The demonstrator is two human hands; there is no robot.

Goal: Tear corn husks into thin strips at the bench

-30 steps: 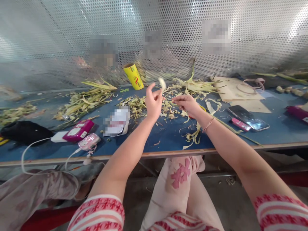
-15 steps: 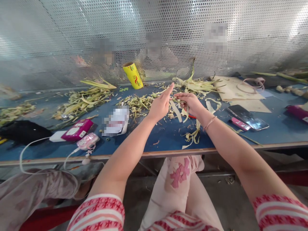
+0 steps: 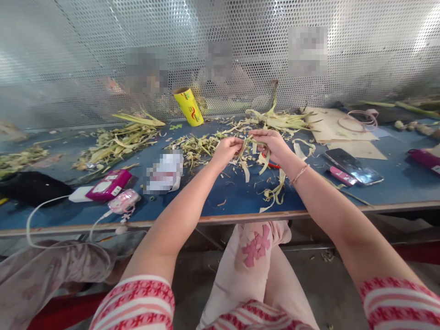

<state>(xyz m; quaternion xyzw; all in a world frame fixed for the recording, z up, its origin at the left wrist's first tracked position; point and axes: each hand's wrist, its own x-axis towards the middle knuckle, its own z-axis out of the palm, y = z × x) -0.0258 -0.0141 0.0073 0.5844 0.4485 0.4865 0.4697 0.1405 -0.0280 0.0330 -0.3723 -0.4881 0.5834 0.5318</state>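
Note:
My left hand (image 3: 228, 151) and my right hand (image 3: 273, 144) work close together above the tabletop, fingertips almost meeting. Between them hang pale green plant strips (image 3: 245, 169), thin and curling. The left fingers pinch the strips from one side; from the other, the right fingers are closed on them. Under the right hand a red curved object (image 3: 271, 162) shows in part, its kind hidden. Behind and left of the hands lies a heap of shredded plant pieces (image 3: 197, 149). More peeled strips (image 3: 275, 195) rest near the table's front edge.
A blue table (image 3: 220, 201) runs up to a perforated metal panel (image 3: 254, 55). On it are a yellow roll (image 3: 189, 106), a leaf pile (image 3: 120, 142), long leaves (image 3: 278, 120), cardboard (image 3: 338, 126), a phone (image 3: 354, 166), a magenta box (image 3: 109, 184) and a cabled pink case (image 3: 124, 200).
My left hand has gone from straight, raised fingers to a pinch on the strips, lower down. The hanging strips have shifted left. My right hand stays nearly in place.

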